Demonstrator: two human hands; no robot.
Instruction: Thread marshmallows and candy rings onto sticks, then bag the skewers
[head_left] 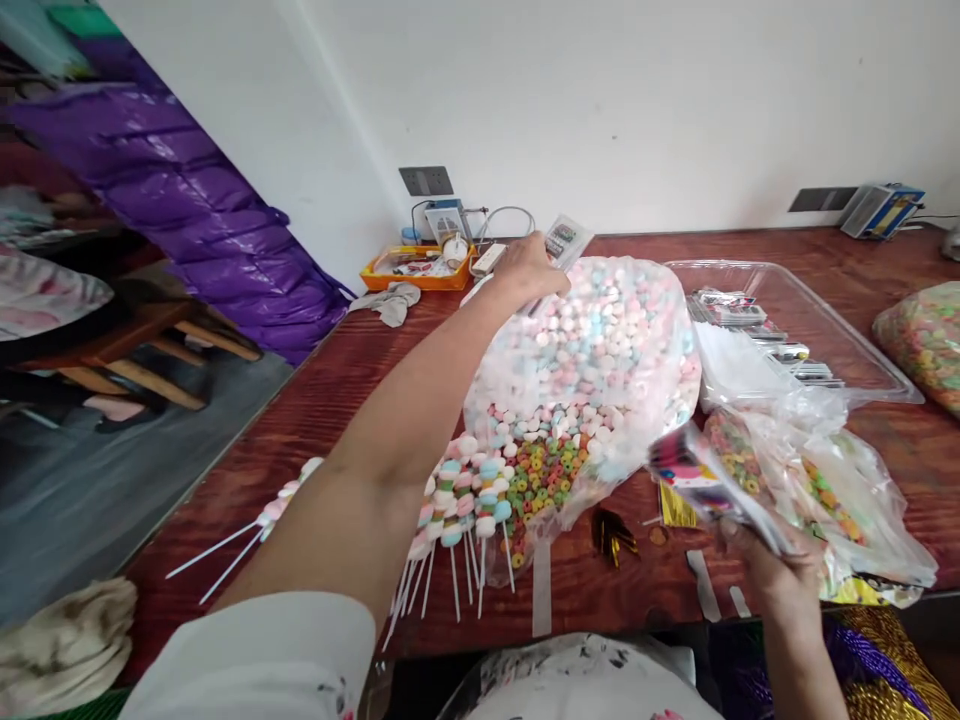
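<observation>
At upper centre of the frame, the left hand (529, 268) is stretched far across the table, fingers closed around a small clear packet (568, 240) with colourful print, above a big bag of pastel marshmallows (600, 350). At lower right, the right hand (765, 560) grips a blurred stack of similar packets (701, 480).

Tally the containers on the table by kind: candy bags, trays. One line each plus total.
Candy bags: 3 (pastel bag, ring-candy bag by the right hand, far-right bag)
Clear trays: 1 (clear tray)
Orange trays: 1 (orange tray, beyond the left hand)
Total: 5
</observation>
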